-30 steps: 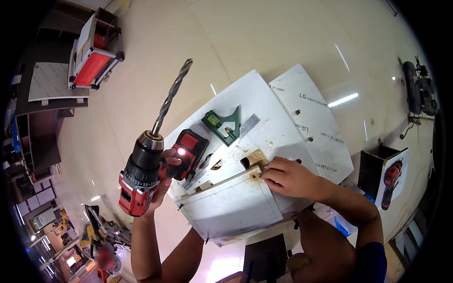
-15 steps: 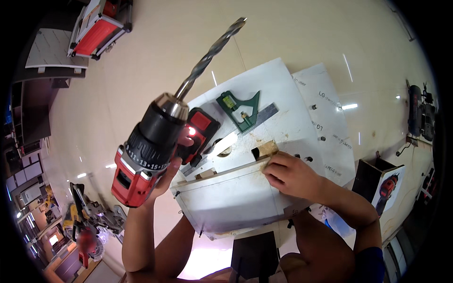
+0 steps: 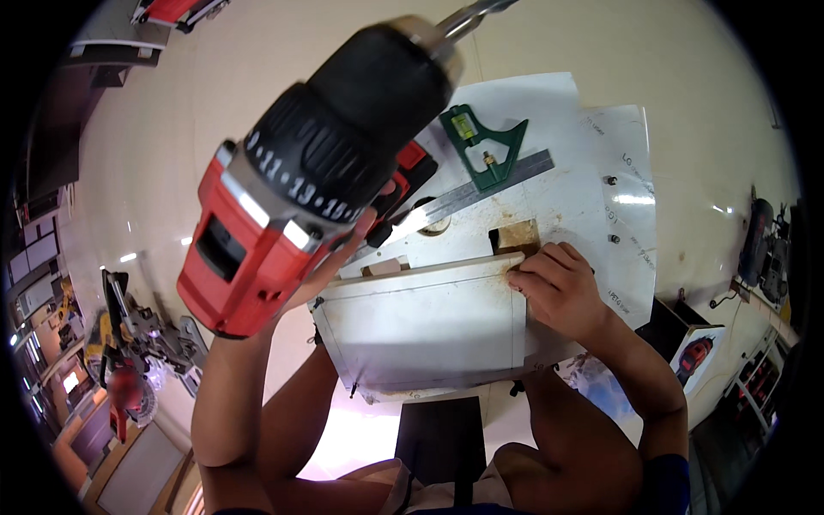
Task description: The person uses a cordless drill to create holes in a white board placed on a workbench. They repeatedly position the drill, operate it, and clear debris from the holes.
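Note:
A red and black power drill (image 3: 283, 197) looms large at the upper left, with a fluted drill bit (image 3: 472, 19) pointing up and right. My left hand (image 3: 335, 273) is wrapped round its grip, mostly hidden behind the body. My right hand (image 3: 560, 287) has its fingers curled on the upper right corner of a white board (image 3: 421, 330), which stands tilted over my thighs. Behind the board a larger white panel (image 3: 549, 96) carries a combination square with a green head (image 3: 508, 137) and a steel rule (image 3: 463, 200). Near my right hand a small wood block (image 3: 518, 235) lies on the panel.
A miter saw (image 3: 127, 390) stands on the floor at the left. To the right are a box with a drill pictured on it (image 3: 697, 356) and a dark tool (image 3: 760, 215). Short dark pegs (image 3: 613, 239) stick up from another white sheet (image 3: 635, 137) on the right.
The drill has come nearer to the camera and its bit now runs out of the top edge. My right hand still grips the board's corner; the panel and square appear farther right and up.

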A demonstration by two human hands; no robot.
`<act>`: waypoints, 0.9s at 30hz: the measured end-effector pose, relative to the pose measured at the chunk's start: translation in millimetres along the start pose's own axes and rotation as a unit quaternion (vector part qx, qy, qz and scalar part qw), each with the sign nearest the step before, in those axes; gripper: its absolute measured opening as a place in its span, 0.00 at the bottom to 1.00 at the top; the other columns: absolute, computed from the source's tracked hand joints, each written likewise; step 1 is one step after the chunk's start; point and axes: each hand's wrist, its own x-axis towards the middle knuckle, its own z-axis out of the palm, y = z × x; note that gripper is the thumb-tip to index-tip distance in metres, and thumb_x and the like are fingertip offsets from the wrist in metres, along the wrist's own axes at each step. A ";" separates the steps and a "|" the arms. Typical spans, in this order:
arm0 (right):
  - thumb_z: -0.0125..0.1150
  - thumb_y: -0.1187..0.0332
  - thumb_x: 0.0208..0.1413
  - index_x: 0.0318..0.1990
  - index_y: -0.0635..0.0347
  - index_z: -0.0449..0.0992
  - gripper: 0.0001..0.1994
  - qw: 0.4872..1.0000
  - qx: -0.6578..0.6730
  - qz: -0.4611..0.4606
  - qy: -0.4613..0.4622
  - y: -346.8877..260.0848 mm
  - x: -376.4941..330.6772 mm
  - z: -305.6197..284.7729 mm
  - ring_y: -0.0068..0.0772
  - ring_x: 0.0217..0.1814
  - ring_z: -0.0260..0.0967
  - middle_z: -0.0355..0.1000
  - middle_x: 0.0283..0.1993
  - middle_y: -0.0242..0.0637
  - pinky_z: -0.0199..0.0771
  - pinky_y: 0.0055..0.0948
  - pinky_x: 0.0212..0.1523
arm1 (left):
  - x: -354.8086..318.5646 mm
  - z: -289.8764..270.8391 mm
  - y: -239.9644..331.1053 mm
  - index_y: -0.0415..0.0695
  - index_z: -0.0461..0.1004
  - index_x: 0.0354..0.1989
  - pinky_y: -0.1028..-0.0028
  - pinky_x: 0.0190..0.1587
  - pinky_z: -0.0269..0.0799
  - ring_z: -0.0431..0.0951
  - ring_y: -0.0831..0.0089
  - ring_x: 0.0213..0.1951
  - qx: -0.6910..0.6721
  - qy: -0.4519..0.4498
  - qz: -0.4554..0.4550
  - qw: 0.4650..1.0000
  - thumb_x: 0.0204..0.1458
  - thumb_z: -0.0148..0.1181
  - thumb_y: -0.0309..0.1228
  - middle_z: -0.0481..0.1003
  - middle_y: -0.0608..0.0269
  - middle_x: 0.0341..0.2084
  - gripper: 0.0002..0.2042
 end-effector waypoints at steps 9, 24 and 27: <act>0.73 0.78 0.41 0.40 0.58 0.82 0.15 1.000 -0.019 0.009 -0.019 -0.8 -0.4 0.8 0.38 0.37 0.70 0.73 0.38 0.32 0.72 0.36 0.39 | -12.9 -4.0 -5.0 0.37 0.71 0.59 0.68 0.55 0.79 0.79 0.62 0.53 0.076 -0.007 -0.079 0.994 0.61 0.65 0.33 0.76 0.53 0.51 0.21; 0.71 0.79 0.48 0.49 0.63 0.79 0.18 0.977 0.094 0.151 0.114 14.9 -54.7 -51.0 0.42 0.40 0.76 0.75 0.44 0.45 0.77 0.32 0.37 | -100.0 -51.9 43.0 0.38 0.77 0.51 0.70 0.48 0.78 0.82 0.68 0.47 0.267 -0.055 -0.341 0.900 0.55 0.67 0.23 0.81 0.54 0.46 0.15; 0.70 0.78 0.49 0.46 0.62 0.80 0.14 0.974 0.129 0.132 0.131 7.1 -67.6 -42.3 0.41 0.37 0.76 0.76 0.40 0.43 0.77 0.33 0.34 | -104.4 -5.3 77.7 0.41 0.79 0.42 0.69 0.25 0.78 0.83 0.68 0.23 0.279 -0.204 -0.226 0.911 0.51 0.72 0.30 0.82 0.60 0.26 0.12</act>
